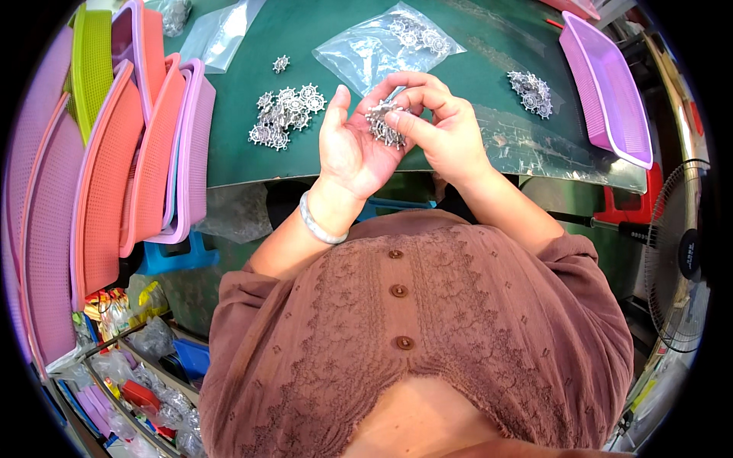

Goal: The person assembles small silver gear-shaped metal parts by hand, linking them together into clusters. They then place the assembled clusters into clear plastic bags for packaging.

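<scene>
— Grip condition?
— Left hand (pixel 345 156) palm up and cupped, thumb spread away; right hand (pixel 452 133) pinching at a cluster of silver wheel-shaped charms (pixel 384 131), its thumb on top and fingers bent.
— Position of that cluster?
— Lying in the left hand, over the near part of the green table (pixel 489 61). Count cannot be told (the pieces overlap).
— Findings around the grip?
— Just left of it, a loose pile (pixel 286 114) of like charms, with a single charm (pixel 281 64) set apart beyond. Directly beyond the grip, a clear bag (pixel 353 52) lies flat, more charms showing at its far end. To the right, well apart, a compact pile (pixel 532 95); past that, a purple basket (pixel 613 91).
— Outermost?
— Far left of the grip, stacked baskets (pixel 107 175); far right, a fan (pixel 689 254).
</scene>
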`<state>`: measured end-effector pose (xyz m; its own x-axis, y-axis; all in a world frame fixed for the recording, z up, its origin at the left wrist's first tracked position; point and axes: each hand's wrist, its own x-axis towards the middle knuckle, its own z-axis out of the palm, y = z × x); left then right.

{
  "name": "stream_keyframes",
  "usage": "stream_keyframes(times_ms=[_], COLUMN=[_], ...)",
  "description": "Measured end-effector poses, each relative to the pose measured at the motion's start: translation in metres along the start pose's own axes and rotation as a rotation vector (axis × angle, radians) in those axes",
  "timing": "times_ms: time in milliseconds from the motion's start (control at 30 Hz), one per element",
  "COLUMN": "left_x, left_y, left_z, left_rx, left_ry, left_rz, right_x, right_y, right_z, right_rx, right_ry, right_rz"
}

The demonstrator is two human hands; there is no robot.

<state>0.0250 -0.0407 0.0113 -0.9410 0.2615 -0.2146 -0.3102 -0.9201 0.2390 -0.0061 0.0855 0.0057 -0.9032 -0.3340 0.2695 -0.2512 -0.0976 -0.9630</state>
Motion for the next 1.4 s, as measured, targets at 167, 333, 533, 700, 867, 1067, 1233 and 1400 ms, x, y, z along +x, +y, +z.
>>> stream_keyframes(times_ms=[167, 333, 533, 700, 867, 1067, 1233, 1400], left_x=[0.0, 0.0, 0.0, 0.0, 0.0, -0.003, 0.0, -0.001], left_y=[0.001, 0.003, 0.004, 0.004, 0.005, 0.006, 0.009, 0.009], left_z=[-0.001, -0.002, -0.002, -0.001, 0.001, 0.004, -0.007, -0.002], left_rx=[-0.047, -0.068, -0.082, -0.098, -0.07, -0.036, -0.133, -0.041], left_ry=[0.018, 0.021, -0.009, -0.029, -0.014, -0.024, -0.133, -0.078], left_rz=[-0.001, 0.025, 0.018, 0.012, 0.02, 0.024, -0.008, 0.016], right_x=[0.004, 0.005, 0.005, 0.005, 0.005, 0.005, 0.004, 0.001], right_y=[0.002, 0.0, 0.001, 0.001, 0.001, 0.009, 0.004, -0.003], right_z=[-0.004, -0.007, -0.01, -0.012, -0.015, -0.022, -0.022, -0.02], right_rx=[0.392, 0.476, 0.467, 0.475, 0.405, 0.048, -0.311, -0.495], right_ry=[0.041, 0.07, 0.091, 0.1, 0.125, 0.137, 0.061, -0.013], right_rz=[0.181, 0.231, 0.223, 0.25, 0.21, -0.062, -0.331, -0.451])
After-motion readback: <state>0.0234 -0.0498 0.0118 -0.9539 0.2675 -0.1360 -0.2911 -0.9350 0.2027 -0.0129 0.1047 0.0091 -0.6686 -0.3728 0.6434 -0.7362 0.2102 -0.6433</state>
